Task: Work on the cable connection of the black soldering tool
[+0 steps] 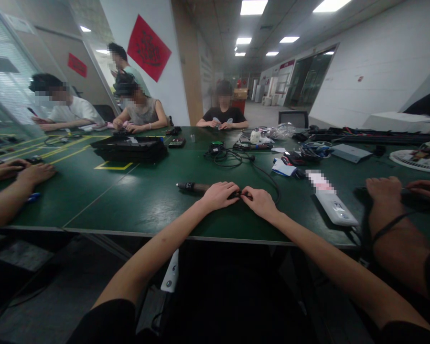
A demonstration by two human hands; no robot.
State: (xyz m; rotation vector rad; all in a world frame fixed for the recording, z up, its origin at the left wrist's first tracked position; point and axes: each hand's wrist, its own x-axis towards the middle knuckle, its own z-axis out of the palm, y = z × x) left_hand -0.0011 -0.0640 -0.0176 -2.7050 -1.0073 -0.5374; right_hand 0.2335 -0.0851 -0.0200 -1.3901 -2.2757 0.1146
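Observation:
A long, dark cylindrical device lies across the green table in front of me, with a ribbed black collar and a metallic tip at its left end. My left hand is closed over its right part, so much of the body is hidden there. Close beside it, my right hand pinches at the device's right end, fingertips nearly meeting those of the left. What the right fingers grip is too small to make out. A black cable curves across the table and passes behind my right hand.
A white power strip lies to the right, near a co-worker's hand. Beyond my hands are a coiled black cord and a blue-white packet. A black tray-like casing sits left; another person's hands rest far left.

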